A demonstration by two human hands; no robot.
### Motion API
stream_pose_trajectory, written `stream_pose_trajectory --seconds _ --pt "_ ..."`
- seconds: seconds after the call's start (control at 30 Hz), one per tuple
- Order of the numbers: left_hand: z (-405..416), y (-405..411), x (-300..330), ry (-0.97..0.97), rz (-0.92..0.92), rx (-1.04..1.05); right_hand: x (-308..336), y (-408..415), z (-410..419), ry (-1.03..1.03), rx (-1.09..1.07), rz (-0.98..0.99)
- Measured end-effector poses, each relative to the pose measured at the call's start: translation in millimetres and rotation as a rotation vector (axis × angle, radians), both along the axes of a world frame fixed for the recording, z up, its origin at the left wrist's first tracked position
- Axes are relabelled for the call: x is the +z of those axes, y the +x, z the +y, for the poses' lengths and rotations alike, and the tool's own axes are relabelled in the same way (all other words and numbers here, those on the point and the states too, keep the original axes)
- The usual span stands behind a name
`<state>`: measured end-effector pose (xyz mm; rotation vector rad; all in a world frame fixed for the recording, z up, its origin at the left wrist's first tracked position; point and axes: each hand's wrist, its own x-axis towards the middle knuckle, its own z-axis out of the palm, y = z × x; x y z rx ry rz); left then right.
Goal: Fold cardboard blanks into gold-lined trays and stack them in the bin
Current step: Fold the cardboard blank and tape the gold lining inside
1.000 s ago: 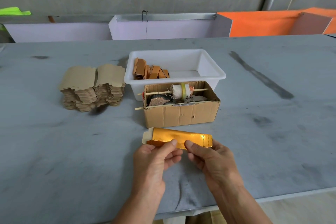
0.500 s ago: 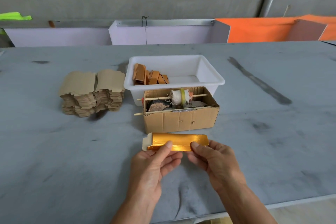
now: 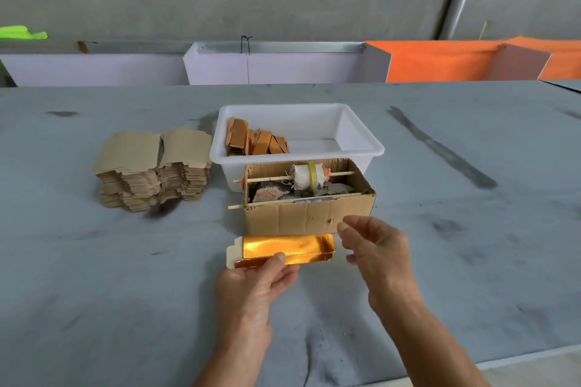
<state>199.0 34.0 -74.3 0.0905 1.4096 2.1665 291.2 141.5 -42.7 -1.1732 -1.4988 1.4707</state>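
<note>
A partly folded gold-lined tray lies just in front of me on the grey table, gold side up, with a white end flap at its left. My left hand pinches its near long wall with the thumb on top. To the right of the tray's end, my right hand hovers with loosely curled fingers and holds nothing. A white plastic bin behind holds several folded trays leaning at its left end. A stack of flat brown blanks sits to the left.
An open cardboard box with a roll on a stick and scraps stands between the tray and the bin. Purple and orange panels line the table's far edge below a concrete wall. The table's near edge runs close under my forearms.
My right hand has let go of the tray and lifted up and to the right. The left hand keeps its pinch on the near wall.
</note>
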Motion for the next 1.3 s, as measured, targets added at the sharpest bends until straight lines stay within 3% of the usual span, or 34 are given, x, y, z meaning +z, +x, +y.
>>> stream_pose_trajectory --seconds 0.2,0.3,0.4,0.57,1.3 --pt "3 -1 -4 -0.001 -0.041 -0.01 22 -12 24 0.337 0.028 -0.131" --pt "5 -3 -4 -0.009 -0.061 -0.021 37 -25 40 0.568 0.087 -0.366" --pt "6 -4 -5 -0.017 -0.085 -0.042 42 -44 56 0.752 0.21 -0.741" --pt "7 -5 -5 -0.019 -0.099 -0.048 41 -69 78 0.749 0.368 -1.017" --pt "4 -2 0 -0.046 -0.09 -0.055 49 -87 70 0.448 0.272 -0.934"
